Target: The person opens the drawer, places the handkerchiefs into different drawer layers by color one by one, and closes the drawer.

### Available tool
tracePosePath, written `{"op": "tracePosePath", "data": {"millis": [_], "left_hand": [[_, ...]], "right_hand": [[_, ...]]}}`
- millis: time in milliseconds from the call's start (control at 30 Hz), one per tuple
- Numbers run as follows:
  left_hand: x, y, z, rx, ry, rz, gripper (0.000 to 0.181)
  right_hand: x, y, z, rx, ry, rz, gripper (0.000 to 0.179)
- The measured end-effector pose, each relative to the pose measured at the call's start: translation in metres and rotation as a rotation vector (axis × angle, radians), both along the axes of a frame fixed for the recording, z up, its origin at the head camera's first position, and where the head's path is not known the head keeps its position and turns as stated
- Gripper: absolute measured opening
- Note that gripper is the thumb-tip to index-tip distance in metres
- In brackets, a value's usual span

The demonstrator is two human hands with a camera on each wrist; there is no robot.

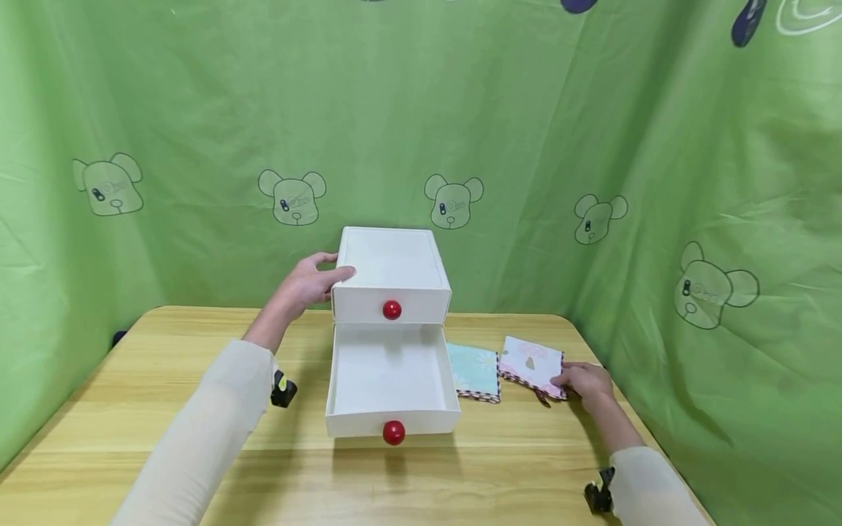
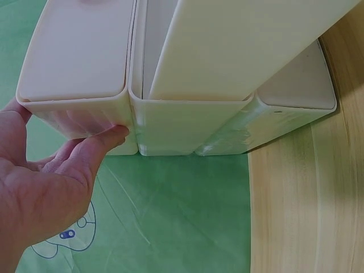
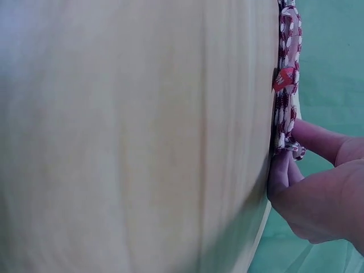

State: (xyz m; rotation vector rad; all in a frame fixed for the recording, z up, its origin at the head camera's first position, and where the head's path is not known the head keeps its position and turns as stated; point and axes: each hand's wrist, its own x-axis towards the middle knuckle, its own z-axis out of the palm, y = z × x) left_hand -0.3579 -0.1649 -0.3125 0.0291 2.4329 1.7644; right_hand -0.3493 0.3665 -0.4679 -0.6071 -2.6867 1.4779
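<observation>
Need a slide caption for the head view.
Left hand rests on a white drawer box, one drawer open; right hand pinches a pink cloth.

Over the light wooden table (image 1: 500,467), a hand could pass between the pulled-out white plastic drawer (image 1: 355,424) and the pale-sleeved right forearm (image 1: 647,482). The boxy white plastic cabinet (image 1: 391,256) blocks the far edge's middle; green printed curtain (image 1: 513,95) bars the right edge.

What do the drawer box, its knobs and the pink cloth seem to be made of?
Box: probably smooth plastic, from its even white surface and rounded corners. Knobs: glossy red with bright highlights; plastic or painted wood, I cannot tell. Pink cloth: matte printed fabric, perhaps cotton, with a checked border.
</observation>
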Motion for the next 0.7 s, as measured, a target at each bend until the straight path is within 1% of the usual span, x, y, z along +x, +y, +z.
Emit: {"op": "tracePosePath", "data": {"millis": [267, 500, 700], "left_hand": [[0.000, 0.002, -0.001, 0.006, 0.002, 0.005, 0.082], [-0.001, 0.002, -0.002, 0.012, -0.003, -0.004, 0.083], [-0.001, 0.002, -0.002, 0.001, 0.005, -0.006, 0.083]], "right_hand": [[0.003, -0.003, 0.002, 0.057, 0.024, -0.028, 0.066], [0.004, 0.001, 0.007, 0.003, -0.008, 0.001, 0.073], [0.004, 0.005, 0.012, -0.048, -0.011, 0.013, 0.065]]}}
